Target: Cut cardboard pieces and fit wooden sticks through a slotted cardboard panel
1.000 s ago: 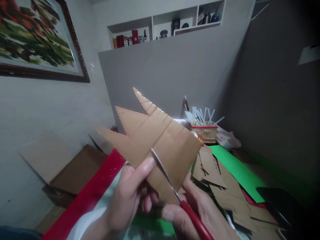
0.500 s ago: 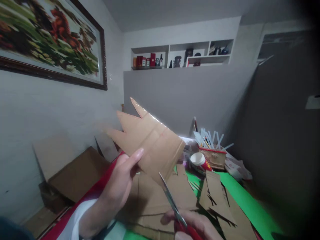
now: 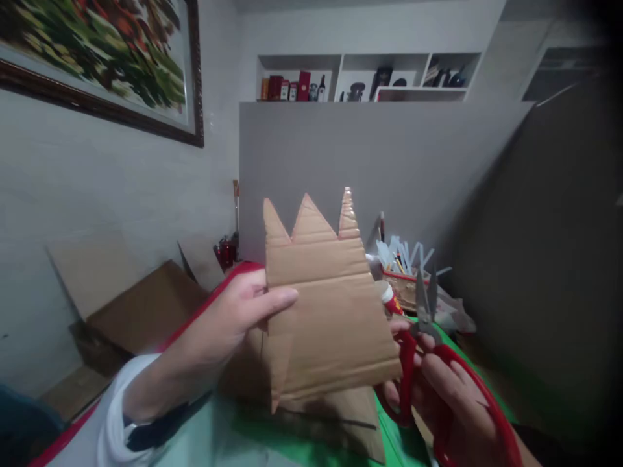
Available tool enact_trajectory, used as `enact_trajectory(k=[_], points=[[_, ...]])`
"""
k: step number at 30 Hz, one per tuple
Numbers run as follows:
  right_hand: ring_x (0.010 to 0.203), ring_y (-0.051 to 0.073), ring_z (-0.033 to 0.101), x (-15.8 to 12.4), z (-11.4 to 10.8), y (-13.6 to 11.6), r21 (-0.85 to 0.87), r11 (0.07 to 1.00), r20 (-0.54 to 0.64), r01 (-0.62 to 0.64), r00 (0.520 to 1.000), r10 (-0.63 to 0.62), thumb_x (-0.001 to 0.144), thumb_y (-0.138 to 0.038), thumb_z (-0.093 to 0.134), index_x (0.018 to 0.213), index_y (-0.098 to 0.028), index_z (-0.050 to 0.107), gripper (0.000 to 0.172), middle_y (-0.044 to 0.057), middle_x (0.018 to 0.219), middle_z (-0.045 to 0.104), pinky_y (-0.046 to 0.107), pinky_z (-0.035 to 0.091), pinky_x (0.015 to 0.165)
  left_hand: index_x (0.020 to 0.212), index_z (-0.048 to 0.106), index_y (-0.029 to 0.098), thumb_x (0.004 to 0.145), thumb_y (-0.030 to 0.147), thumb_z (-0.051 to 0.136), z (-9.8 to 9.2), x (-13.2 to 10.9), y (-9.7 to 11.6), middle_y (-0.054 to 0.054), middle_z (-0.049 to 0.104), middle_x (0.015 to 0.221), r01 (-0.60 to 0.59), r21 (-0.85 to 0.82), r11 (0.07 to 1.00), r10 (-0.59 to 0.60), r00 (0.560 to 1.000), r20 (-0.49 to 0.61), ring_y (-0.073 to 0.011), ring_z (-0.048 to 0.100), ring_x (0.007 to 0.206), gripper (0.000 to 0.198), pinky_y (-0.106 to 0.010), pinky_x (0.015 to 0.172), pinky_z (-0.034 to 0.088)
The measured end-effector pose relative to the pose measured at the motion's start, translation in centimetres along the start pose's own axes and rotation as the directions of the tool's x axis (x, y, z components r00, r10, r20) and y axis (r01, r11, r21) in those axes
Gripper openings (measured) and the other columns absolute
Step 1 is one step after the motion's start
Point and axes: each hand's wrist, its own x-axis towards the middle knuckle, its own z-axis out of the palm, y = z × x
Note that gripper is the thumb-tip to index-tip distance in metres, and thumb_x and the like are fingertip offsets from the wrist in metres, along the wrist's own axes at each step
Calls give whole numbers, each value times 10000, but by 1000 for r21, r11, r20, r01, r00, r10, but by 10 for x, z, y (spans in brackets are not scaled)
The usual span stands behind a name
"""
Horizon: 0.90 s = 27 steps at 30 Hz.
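Upright before me is a piece of brown cardboard [image 3: 331, 311] with three pointed spikes along its top edge and a narrow point at its lower left. My left hand [image 3: 243, 305] pinches its left edge, thumb on the near face and fingers hidden behind. In my right hand [image 3: 452, 383] are red-handled scissors [image 3: 425, 301], blades upward and slightly apart. Some right-hand fingers come close to the cardboard's right edge; whether they touch it I cannot tell. Below, a larger cardboard sheet [image 3: 335, 415] lies on the green table surface [image 3: 394, 434].
At the back right stands a box [image 3: 402, 285] full of pale strips, beside a red and white paper cup [image 3: 389, 295] and a crumpled bag [image 3: 455, 311]. An open cardboard box [image 3: 146, 311] sits left of the table. A grey panel [image 3: 302, 149] rises behind.
The spiked cardboard has turned from a leftward tilt to upright, its spikes now pointing up. The scissors have risen and moved right, away from the cardboard's lower edge. The view has shifted downward.
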Motion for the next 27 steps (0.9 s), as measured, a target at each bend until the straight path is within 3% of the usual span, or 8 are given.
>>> enact_trajectory(k=[2, 6, 9, 11, 16, 19, 24, 27], points=[[579, 182, 569, -5, 6, -4, -22, 1000, -21, 8, 1000, -9, 825, -512, 722, 1104, -281, 630, 373, 21, 727, 603, 302, 519, 536, 1175, 734, 205, 911, 192, 635, 3, 1, -5, -61, 754, 1139, 6, 67, 998, -14, 993, 120, -233, 678, 1072, 283, -311, 947, 512], [810, 245, 656, -10, 13, -9, -193, 981, -70, 26, 997, -40, 827, -476, 730, 1259, -266, 590, 500, 79, 947, 678, 309, 560, 627, 1179, 729, 213, 887, 167, 662, 11, 2, -13, -63, 745, 1169, 79, -26, 997, -73, 984, 165, -230, 668, 1095, 303, -323, 989, 503], [670, 220, 635, -8, 10, -9, -284, 957, -159, 51, 982, -99, 838, -479, 709, 1204, -226, 613, 456, 62, 814, 678, 291, 511, 529, 1132, 739, 219, 847, 204, 713, 18, 0, -15, -52, 765, 970, 206, -2, 979, -201, 959, 198, -190, 709, 836, 287, -254, 726, 584], [589, 194, 596, -7, 7, -8, -302, 950, -213, 73, 967, -142, 855, -479, 692, 1133, -225, 625, 382, 31, 728, 651, 289, 485, 516, 1100, 737, 212, 845, 260, 715, 22, -3, -17, -38, 736, 825, 262, 54, 963, -268, 939, 214, -160, 680, 641, 260, -213, 527, 550], [571, 181, 580, -7, 10, -1, -291, 951, -206, 108, 963, -172, 876, -490, 669, 1057, -233, 574, 328, 0, 699, 620, 291, 466, 530, 1115, 687, 154, 867, 368, 677, 20, -6, -21, -28, 644, 567, 213, 146, 966, -244, 938, 245, -159, 621, 457, 328, -204, 396, 490], [568, 156, 546, -8, 14, -1, -290, 952, -154, 96, 977, -146, 898, -511, 641, 1011, -233, 529, 321, -28, 654, 571, 271, 441, 534, 1069, 688, 143, 879, 372, 656, 16, -6, -18, -8, 601, 511, 178, 180, 967, -208, 964, 164, -110, 537, 387, 299, -161, 359, 426], [622, 149, 495, -9, 7, -7, -401, 916, -100, 9, 994, -54, 897, -583, 608, 1111, -268, 502, 395, -22, 741, 552, 270, 420, 570, 981, 684, 162, 840, 269, 700, 9, -2, -8, -2, 634, 718, 111, 68, 991, -112, 994, 1, -83, 558, 435, 179, -147, 356, 421], [644, 163, 501, -7, 0, -10, -505, 863, -20, 9, 1000, -22, 898, -576, 598, 1070, -284, 546, 343, -8, 759, 540, 273, 434, 582, 997, 673, 170, 872, 265, 677, 4, 0, -4, -5, 645, 833, 46, 29, 999, -44, 997, -61, -67, 562, 453, 157, -150, 371, 442]])
